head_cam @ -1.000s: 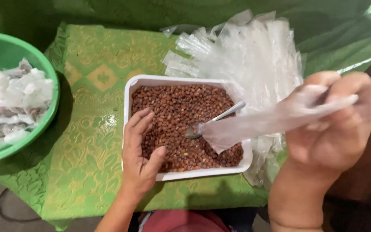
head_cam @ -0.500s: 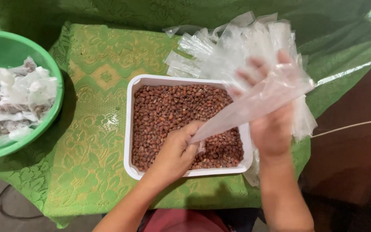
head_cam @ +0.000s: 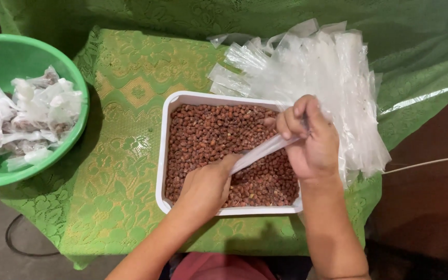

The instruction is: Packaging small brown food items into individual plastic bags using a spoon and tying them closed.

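A white rectangular tray full of brown peanuts sits on a green patterned cloth. My right hand is over the tray's right side, gripping the upper end of a narrow clear plastic bag. My left hand rests over the peanuts at the tray's near side and pinches the bag's lower end. The bag stretches at a slant between both hands. A spoon seen earlier is hidden.
A heap of empty clear plastic bags lies behind and right of the tray. A green bowl at the left holds several filled, tied bags. The cloth's edge drops off near me.
My right hand came down from the right with the bag to above the tray. My left hand moved across the peanuts and took the bag's lower end.
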